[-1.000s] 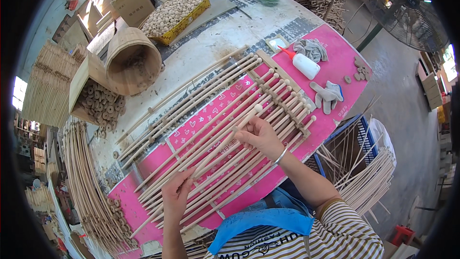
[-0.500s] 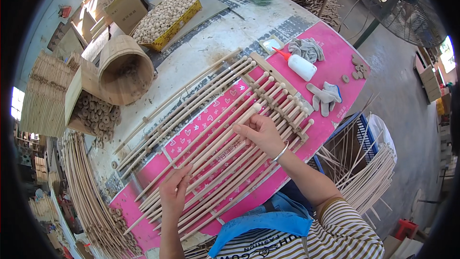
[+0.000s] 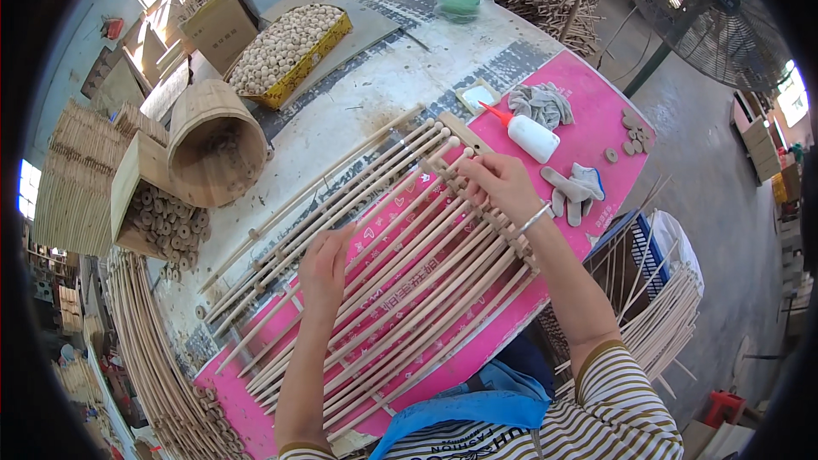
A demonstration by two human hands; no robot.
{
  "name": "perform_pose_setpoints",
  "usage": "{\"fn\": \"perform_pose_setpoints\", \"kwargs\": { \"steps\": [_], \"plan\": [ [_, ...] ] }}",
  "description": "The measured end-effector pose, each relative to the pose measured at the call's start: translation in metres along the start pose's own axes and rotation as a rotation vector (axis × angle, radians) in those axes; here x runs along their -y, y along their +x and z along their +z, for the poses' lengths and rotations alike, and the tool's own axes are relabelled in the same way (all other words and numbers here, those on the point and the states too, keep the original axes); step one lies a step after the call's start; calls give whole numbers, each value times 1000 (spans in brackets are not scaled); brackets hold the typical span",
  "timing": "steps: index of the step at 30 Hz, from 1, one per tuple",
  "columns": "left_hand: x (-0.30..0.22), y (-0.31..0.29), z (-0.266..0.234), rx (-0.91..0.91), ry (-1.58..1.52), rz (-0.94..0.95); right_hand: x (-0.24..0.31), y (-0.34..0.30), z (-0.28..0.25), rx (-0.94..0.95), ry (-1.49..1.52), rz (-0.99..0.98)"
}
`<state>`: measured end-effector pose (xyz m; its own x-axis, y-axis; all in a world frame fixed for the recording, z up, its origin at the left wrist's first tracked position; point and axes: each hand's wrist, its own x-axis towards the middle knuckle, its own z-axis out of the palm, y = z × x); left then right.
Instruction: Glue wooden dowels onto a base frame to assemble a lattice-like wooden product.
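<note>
My left hand (image 3: 325, 266) is closed, its fingertips at a ball-ended wooden stick (image 3: 423, 167) that slants up to the right. My right hand (image 3: 501, 187) bends over the notched wooden rack (image 3: 520, 249), fingers pinched on a stick just below its ball end. What lies under that palm is hidden, including several ball ends. Many pale wooden sticks (image 3: 400, 307) lie side by side across a pink patterned board (image 3: 226, 362). Farther left lie more ball-ended sticks (image 3: 328, 217), off the rack.
A white glue bottle (image 3: 534, 138) with a red tip lies beside gloves (image 3: 575, 190) and wooden discs (image 3: 635, 135). At the back left are a yellow box (image 3: 315, 55) of wooden balls and a tipped wooden bucket (image 3: 183, 136). A blue crate (image 3: 645, 243) with sticks stands right.
Both hands have moved toward the far side. The ball-ended stick has shifted from over the middle of the rack to its far left end; my right hand is now on the rack's sticks.
</note>
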<state>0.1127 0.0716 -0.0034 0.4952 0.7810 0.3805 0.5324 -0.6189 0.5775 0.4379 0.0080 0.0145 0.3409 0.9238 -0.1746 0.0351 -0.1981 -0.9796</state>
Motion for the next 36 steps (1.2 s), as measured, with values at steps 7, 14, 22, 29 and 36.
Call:
{"fn": "perform_pose_setpoints", "kwargs": {
  "steps": [7, 14, 22, 29, 36],
  "plan": [
    [15, 14, 32, 70, -68, -78, -6, -9, -17, -20, 79, -41],
    [19, 13, 45, 18, 118, -7, -11, 28, -10, -28, -264, -274],
    [19, 16, 47, 27, 174, 34, -24, 99, 9, 202, -976, -700],
    [22, 15, 48, 51, 118, -39, -27, 120, 10, 335, -1123, -627],
    [20, 16, 41, 129, 174, -33, -27, 117, 6, 338, -1119, -659]
  ]
}}
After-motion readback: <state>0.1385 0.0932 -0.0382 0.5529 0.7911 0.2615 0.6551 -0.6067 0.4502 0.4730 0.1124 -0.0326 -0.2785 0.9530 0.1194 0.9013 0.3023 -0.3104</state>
